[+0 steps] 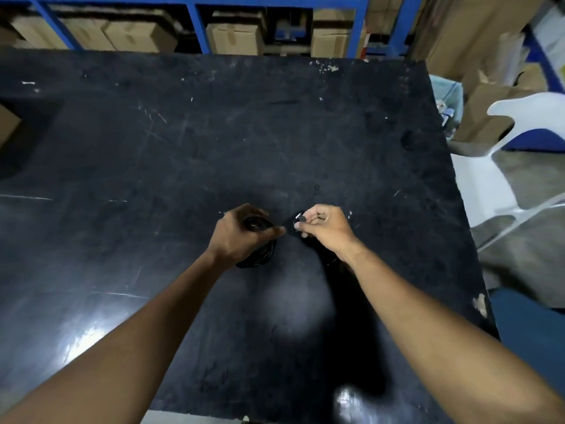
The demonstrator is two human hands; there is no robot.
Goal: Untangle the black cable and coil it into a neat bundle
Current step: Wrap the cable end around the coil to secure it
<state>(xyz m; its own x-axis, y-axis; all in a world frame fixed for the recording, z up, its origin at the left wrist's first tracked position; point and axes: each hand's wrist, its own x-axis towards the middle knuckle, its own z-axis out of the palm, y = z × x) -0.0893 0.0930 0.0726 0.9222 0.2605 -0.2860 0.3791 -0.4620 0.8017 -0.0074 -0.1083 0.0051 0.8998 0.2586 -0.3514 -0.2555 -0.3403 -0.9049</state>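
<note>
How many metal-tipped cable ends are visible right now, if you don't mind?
1: a plug end pinched in the right hand. The other may be hidden in the coiled black cable under the left hand.

We record the black cable [260, 255] as mostly gathered into a small, tight coil of several glossy loops, held above the dark table near its middle. The upper loops show inside the grasp of the left hand [241, 234]; the lower loops hang out below it. A short free end runs rightward to a connector [299, 218] with a pale metallic tip, pinched in the right hand [324, 228]. We cannot make out the strand between the two hands against the dark surface.
</note>
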